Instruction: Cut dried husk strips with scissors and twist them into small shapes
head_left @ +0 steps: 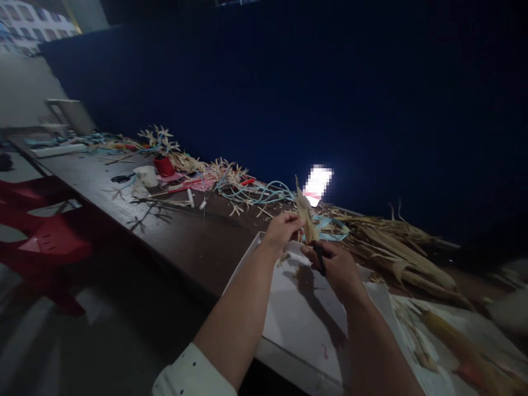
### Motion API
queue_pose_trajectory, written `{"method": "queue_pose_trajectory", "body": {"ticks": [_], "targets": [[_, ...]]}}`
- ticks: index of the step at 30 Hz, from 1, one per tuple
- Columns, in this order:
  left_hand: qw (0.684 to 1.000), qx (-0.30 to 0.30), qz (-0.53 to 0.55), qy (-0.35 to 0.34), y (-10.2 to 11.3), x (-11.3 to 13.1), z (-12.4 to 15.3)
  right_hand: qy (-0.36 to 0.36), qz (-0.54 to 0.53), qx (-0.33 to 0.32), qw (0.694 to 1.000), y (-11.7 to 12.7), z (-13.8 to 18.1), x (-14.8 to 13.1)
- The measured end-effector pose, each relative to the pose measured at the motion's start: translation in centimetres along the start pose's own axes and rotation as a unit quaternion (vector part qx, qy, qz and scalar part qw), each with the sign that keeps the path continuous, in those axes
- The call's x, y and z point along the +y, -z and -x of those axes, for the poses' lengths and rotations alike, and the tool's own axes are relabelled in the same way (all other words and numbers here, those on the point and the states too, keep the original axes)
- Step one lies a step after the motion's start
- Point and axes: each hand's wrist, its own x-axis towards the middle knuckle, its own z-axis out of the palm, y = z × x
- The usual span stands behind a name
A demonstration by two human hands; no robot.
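Observation:
Pinched in the fingers of my left hand (284,231) is a pale dried husk strip (305,214), its pointed tip standing upward. My right hand (336,267) is closed around black-handled scissors (319,258) close to the lower end of the strip; their blades are hard to make out. Both hands are above a white shallow box (295,319), which has small scraps and a shadow in it. To the right of the hands lies a heap of long dried husks (404,247).
Husk flowers (231,173), pale blue cords (264,192), a red thread spool (164,165), a white cup (146,176) and another pair of scissors (122,179) lie along the dark table (185,236). A lit screen (317,184) stands behind the hands. Red chairs (45,242) are at left.

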Motion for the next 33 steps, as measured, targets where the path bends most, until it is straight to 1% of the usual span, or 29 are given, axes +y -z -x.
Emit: {"method": "queue_pose_trajectory", "body": {"ticks": [2, 4, 5, 8, 10, 11, 13, 15, 17, 21, 24, 26, 28, 33], "targets": [[0.999, 0.022, 0.003, -0.022, 0.2, 0.1, -0.2, -0.021, -0.014, -0.005, 1.000, 0.0, 0.0, -0.2], [0.998, 0.039, 0.002, -0.040, 0.4, 0.2, -0.3, -0.036, -0.041, 0.004, 0.998, 0.1, 0.0, -0.2], [0.998, 0.042, 0.000, -0.045, 0.4, 0.3, -0.3, -0.039, -0.062, 0.021, 0.997, 0.2, -0.1, -0.2], [0.998, 0.040, -0.013, -0.055, 0.2, 0.5, -0.1, -0.032, -0.141, 0.100, 0.984, 0.6, -0.3, 0.0], [0.998, 0.028, -0.018, -0.055, 0.1, 0.6, 0.1, -0.033, -0.196, 0.119, 0.973, 0.8, -0.4, 0.0], [0.998, 0.018, -0.019, -0.052, 0.0, 0.6, 0.2, -0.034, -0.222, 0.112, 0.968, 0.8, -0.4, 0.0], [0.999, -0.012, -0.022, -0.040, -0.2, 0.5, 0.4, -0.035, -0.268, 0.078, 0.960, 0.8, -0.3, 0.0], [0.998, -0.042, -0.031, -0.033, -0.2, 0.4, 0.6, -0.025, -0.291, 0.048, 0.955, 0.7, -0.3, 0.0], [0.997, -0.064, -0.044, -0.030, -0.2, 0.3, 0.7, -0.007, -0.288, 0.046, 0.956, 0.6, -0.4, 0.3], [0.990, -0.103, -0.090, -0.024, -0.2, 0.0, 0.8, 0.025, -0.276, 0.086, 0.957, 0.6, -0.9, 1.0], [0.983, -0.138, -0.123, -0.014, -0.4, 0.0, 0.9, 0.034, -0.281, 0.104, 0.953, 0.6, -1.1, 1.3], [0.983, -0.133, -0.127, -0.011, -0.7, 0.0, 1.1, 0.040, -0.270, 0.113, 0.955, 0.6, -1.2, 1.3], [0.985, -0.114, -0.128, -0.013, -0.9, -0.1, 1.2, 0.043, -0.256, 0.124, 0.958, 0.5, -1.1, 1.2], [0.986, -0.073, -0.142, -0.043, -1.1, -0.7, 0.7, 0.025, -0.238, 0.147, 0.960, 0.3, -1.0, 0.9]]}}
